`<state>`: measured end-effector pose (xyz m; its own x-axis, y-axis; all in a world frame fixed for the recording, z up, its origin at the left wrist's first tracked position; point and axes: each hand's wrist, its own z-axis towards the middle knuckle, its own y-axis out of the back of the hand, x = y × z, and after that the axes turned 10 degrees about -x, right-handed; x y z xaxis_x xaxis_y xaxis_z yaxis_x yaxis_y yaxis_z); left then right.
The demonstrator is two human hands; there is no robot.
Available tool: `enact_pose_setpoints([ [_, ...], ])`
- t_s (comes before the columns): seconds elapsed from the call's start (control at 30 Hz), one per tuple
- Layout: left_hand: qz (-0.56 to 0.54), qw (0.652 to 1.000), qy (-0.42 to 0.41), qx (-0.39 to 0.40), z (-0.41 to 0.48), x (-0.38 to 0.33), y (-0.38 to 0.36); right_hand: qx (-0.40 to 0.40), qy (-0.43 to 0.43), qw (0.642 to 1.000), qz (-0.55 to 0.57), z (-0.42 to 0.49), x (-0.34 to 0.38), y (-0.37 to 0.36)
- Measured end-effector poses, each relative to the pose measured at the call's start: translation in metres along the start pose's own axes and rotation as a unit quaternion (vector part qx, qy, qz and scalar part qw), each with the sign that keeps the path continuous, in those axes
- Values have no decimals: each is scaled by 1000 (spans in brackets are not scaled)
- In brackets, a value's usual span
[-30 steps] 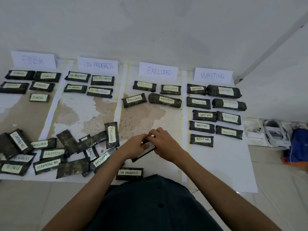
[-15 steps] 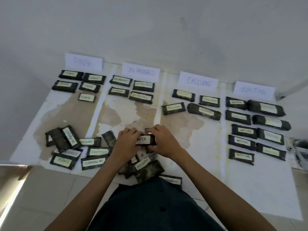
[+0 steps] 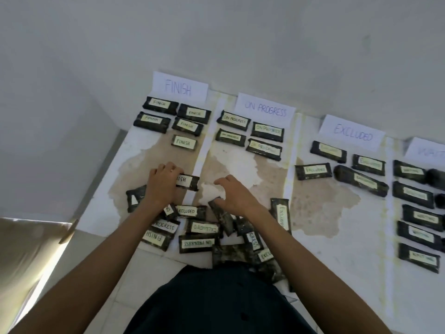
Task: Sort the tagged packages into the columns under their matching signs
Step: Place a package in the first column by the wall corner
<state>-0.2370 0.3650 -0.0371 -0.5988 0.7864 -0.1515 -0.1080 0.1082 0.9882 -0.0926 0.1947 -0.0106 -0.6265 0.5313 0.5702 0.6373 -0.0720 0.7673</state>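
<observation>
- head view: left hand [image 3: 163, 186] grips a FINISH-tagged package [image 3: 189, 182] by its left end, fingers curled over it
- that package is low in the FINISH column, below the placed rows and close to the white strip bordering ON PROGRESS; can't tell if it rests on the paper sheet [image 3: 320, 213] or hangs just above
- right hand [image 3: 237, 198]: fingers relaxed, half spread, holding nothing; hovers over the far edge of the unsorted pile [image 3: 199, 227], thumb just beside a face-down dark package [image 3: 220, 210], contact unclear
- done: five packages under the FINISH sign [image 3: 179, 86], four under the ON PROGRESS sign [image 3: 265, 109], four under the EXCLUDED sign [image 3: 352, 133]
- the column under the WAITING sign [image 3: 426, 150] looks fullest, but is cut by the frame edge
- left: pile near the person's lap, roughly ten; readable tags FINISH, ON PROGRESS, EXCLUDED; several face-down, unreadable
- judgement: well past halfway; the held one likely goes sixth under FINISH, then the pile
</observation>
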Motion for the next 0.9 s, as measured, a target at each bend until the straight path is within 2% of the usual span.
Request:
enact_pose_setpoints([
  [0.17, 19, 1000, -2, 12, 29, 42, -17, 29, -19, 999, 23, 18, 16, -26],
  [0.43, 8, 999, -39, 31, 68, 37, -32, 23, -39, 998, 40, 45, 22, -39],
  [0.6, -14, 1000, -20, 18, 86, 57, -41, 26, -47, 997, 47, 66, 24, -41],
  [0.7, -16, 999, -27, 37, 92, 69, -45, 20, -53, 997, 55, 73, 24, -47],
  [0.9, -31, 998, -37, 34, 94, 74, -49, 56, -58, 996, 35, 70, 28, -56],
])
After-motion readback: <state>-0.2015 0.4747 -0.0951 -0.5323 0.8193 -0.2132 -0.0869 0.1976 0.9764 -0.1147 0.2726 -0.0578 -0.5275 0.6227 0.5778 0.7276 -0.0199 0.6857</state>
